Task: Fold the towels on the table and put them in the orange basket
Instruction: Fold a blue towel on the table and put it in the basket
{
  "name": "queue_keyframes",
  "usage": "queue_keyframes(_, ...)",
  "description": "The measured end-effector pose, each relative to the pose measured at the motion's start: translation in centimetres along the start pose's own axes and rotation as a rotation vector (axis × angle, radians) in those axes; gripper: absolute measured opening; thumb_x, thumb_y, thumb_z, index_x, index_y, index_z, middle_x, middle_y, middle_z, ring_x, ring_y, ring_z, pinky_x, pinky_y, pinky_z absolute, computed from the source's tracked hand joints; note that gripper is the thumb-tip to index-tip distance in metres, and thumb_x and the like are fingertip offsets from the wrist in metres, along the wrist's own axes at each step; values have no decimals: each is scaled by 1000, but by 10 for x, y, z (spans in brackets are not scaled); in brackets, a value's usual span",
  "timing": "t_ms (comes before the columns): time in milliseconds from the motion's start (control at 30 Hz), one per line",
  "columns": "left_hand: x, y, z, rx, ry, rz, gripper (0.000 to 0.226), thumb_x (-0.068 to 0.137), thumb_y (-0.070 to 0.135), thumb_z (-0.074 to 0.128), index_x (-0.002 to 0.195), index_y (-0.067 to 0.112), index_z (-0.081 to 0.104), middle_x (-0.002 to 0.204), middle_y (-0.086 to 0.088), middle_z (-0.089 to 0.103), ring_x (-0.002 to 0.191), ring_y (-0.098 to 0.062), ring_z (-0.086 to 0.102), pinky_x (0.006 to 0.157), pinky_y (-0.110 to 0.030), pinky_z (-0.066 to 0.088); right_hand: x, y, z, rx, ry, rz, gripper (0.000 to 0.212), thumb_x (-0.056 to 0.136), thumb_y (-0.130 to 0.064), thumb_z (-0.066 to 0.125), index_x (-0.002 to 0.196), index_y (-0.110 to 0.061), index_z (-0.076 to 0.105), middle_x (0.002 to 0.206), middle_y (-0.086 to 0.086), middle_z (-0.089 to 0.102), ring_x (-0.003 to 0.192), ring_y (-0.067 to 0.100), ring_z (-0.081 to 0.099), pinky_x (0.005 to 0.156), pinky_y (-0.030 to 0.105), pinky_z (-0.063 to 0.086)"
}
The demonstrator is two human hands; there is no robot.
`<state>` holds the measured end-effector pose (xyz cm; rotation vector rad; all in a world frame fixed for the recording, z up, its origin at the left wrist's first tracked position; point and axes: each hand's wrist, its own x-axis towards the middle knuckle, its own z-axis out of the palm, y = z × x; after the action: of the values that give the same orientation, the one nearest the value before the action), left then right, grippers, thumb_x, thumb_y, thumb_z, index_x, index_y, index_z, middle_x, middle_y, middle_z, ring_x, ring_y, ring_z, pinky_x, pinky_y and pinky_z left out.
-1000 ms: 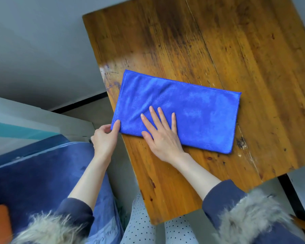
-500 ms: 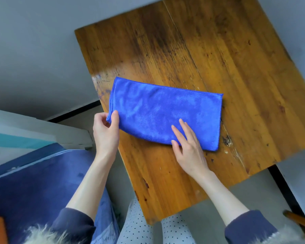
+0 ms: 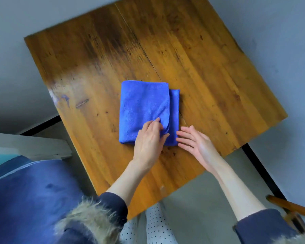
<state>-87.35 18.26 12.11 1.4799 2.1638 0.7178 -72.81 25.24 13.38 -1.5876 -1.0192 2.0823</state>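
A blue towel (image 3: 144, 106) lies folded over on the wooden table (image 3: 209, 67), its top layer a little short of the right edge of the layer below. My left hand (image 3: 149, 140) pinches the near right corner of the top layer between thumb and fingers. Just right of the towel's near corner, my right hand (image 3: 195, 143) rests on the table with fingers spread, fingertips at the towel's edge, holding nothing. The orange basket is not in view.
A blue cushioned seat (image 3: 30, 191) sits at the lower left beside the table. A white ledge (image 3: 30, 147) lies behind it. A wooden chair part (image 3: 292, 206) shows at the lower right. The floor is grey.
My left hand has carried the towel's left end across to the right, folding it in half. My right hand has slid off the towel onto the table beside it.
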Motion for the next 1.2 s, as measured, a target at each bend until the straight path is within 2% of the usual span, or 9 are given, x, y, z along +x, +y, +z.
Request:
queue_keyframes(133,-4,-4,11,27,6,40,19,82,13,68,94,0,60,124,-16,59,117,-32,52,90,-44,48,20,-14,5,-76,-7,-17,36,100,-27,38,125,-2,48,115,16,60,98,23,63,84,30,53)
queue_keyframes(400,-7,14,15,-24,83,79,11,83,9,65,90,9,56,121,-7,61,108,-26,56,82,-36,47,58,-41,24,-266,16,-28,32,99,-28,41,93,-5,62,85,6,66,76,17,63,71,29,54)
queue_keyframes(533,-12,15,22,2,-9,109,11,80,7,67,89,6,61,118,-12,61,104,-31,59,81,-40,49,67,-45,26,-334,82,-81,45,95,-27,49,100,17,50,101,37,55,75,21,50,71,40,51)
queue_keyframes(667,-13,13,26,71,-40,123,14,79,9,69,91,8,63,117,-12,61,108,-31,57,84,-38,46,75,-45,24,-349,127,-87,15,90,-16,58,94,-3,63,102,19,67,95,32,64,87,49,51)
queue_keyframes(767,-16,13,28,112,-39,155,15,78,7,70,91,9,65,117,-11,61,111,-32,56,86,-39,46,80,-43,23,-341,138,-68,6,90,-13,57,92,-10,62,98,13,67,94,31,63,86,48,52)
queue_keyframes(933,-15,10,27,144,-103,179,9,82,15,68,90,11,66,123,-8,60,114,-31,54,87,-39,46,81,-41,19,-273,104,-23,18,89,-10,51,72,-15,56,79,4,62,78,20,58,68,34,51)
queue_keyframes(1067,-4,2,13,125,-57,209,19,90,24,52,97,16,66,129,-6,55,119,-30,49,90,-38,38,80,-44,20,-251,103,-20,10,89,-8,50,85,-13,58,89,8,64,83,23,60,75,39,52)
queue_keyframes(1133,13,-9,2,212,61,188,24,91,16,46,107,14,64,132,-9,54,123,-31,47,94,-41,36,75,-42,22,-444,234,-163,13,89,-12,52,101,-11,58,103,10,62,94,25,59,86,40,49)
queue_keyframes(1200,36,-22,-9,314,132,146,32,90,6,44,119,9,59,138,-12,48,131,-34,40,100,-44,32,65,-35,25,-821,418,-546,23,89,-13,52,110,-7,57,114,12,56,105,29,53,90,37,41)
